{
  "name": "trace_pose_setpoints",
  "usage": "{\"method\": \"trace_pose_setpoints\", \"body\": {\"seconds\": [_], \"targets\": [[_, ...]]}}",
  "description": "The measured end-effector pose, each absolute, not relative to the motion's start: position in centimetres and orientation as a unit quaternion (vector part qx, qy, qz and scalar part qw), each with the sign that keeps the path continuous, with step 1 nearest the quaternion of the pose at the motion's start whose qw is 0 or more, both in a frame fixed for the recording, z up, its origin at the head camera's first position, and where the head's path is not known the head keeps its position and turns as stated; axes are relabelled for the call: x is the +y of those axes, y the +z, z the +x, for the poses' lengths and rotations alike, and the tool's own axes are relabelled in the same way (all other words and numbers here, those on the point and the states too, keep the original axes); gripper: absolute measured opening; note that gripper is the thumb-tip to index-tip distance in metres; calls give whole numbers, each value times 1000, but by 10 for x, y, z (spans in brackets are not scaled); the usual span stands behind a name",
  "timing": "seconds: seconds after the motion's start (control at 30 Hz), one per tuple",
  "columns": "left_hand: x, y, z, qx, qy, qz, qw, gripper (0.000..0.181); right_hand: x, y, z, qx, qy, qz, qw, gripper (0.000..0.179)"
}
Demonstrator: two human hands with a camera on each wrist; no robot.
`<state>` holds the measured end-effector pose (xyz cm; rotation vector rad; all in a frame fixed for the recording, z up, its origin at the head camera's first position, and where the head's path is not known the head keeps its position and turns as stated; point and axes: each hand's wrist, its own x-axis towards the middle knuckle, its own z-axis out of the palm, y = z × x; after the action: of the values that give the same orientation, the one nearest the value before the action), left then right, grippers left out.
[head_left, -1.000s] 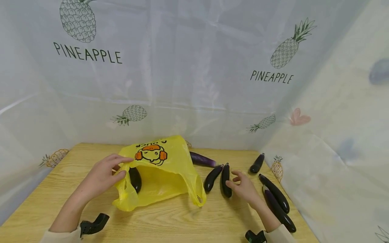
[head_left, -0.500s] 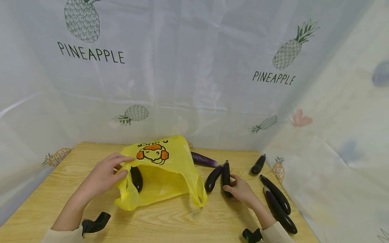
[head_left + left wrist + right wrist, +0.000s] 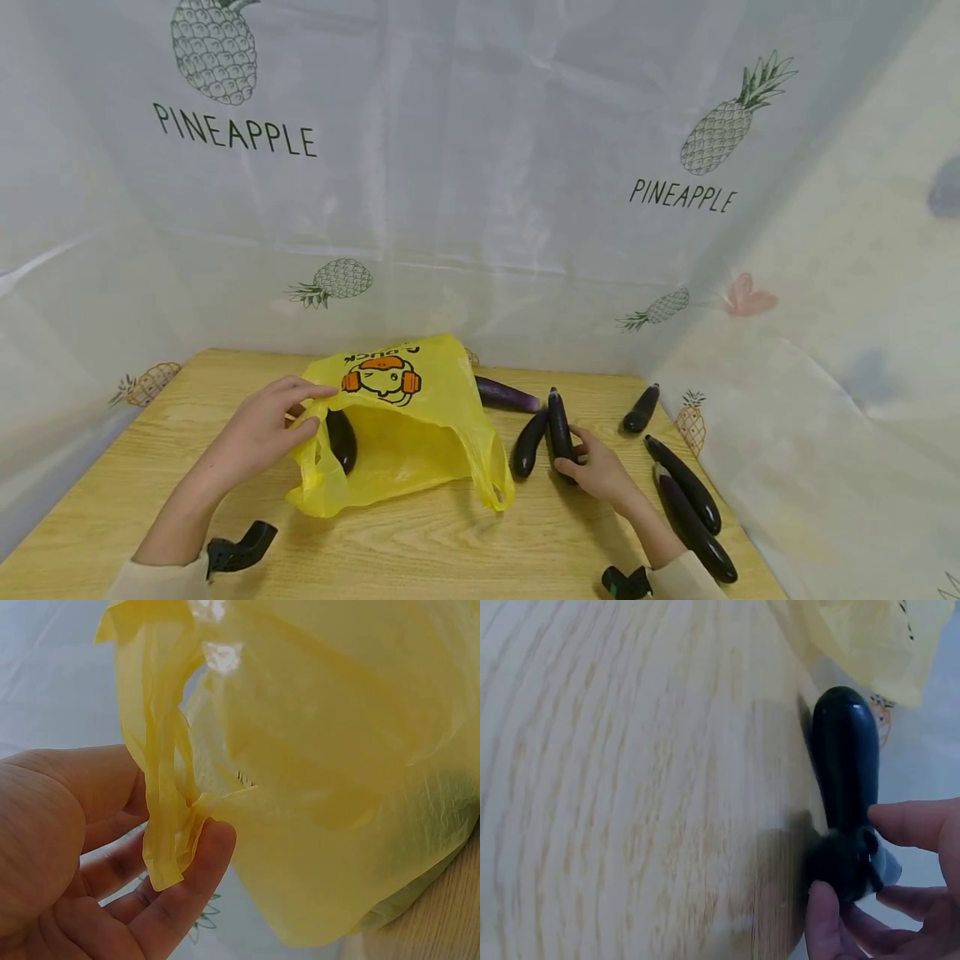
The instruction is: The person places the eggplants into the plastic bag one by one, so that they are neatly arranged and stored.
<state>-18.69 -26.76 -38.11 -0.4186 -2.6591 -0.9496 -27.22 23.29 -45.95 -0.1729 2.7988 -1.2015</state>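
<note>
My left hand (image 3: pixel 273 425) holds the handle side of a yellow plastic bag (image 3: pixel 442 392) printed with a duck, its mouth gaping toward me. In the left wrist view the gathered handle (image 3: pixel 169 802) lies between thumb and fingers. Inside the bag's opening shows a dark eggplant (image 3: pixel 342 442). My right hand (image 3: pixel 596 467) grips another eggplant (image 3: pixel 557 421) near its thick end, thumb on one side and fingers on the other. Just left of it lies a shorter eggplant (image 3: pixel 529 446), seen beyond the held one in the right wrist view.
A purple eggplant (image 3: pixel 510 395) sticks out from behind the bag. To the right lie a small eggplant (image 3: pixel 642 410) and two longer ones side by side, the upper eggplant (image 3: pixel 684 483) and the lower eggplant (image 3: pixel 693 525). A pineapple-print sheet (image 3: pixel 465 208) encloses the wooden table (image 3: pixel 420 550).
My right hand has closed in on the eggplant, taken hold of it and shifted it slightly, its stem end tilting left. The left hand keeps its hold on the bag.
</note>
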Motion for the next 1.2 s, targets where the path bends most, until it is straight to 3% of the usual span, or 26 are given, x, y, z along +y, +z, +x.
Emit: {"method": "trace_pose_setpoints", "body": {"seconds": [0.3, 0.63, 1.2], "targets": [[-267, -381, -187, -922, -327, -150, 142, 43, 237, -457, -272, 899, -434, -42, 48, 76], [-267, -381, -187, -920, -323, -152, 161, 45, 246, -449, -271, 834, -532, -51, 137, 74], [-264, -379, -189, -910, -333, -155, 191, 47, 197, -364, -215, 819, -523, -197, 134, 73]]}}
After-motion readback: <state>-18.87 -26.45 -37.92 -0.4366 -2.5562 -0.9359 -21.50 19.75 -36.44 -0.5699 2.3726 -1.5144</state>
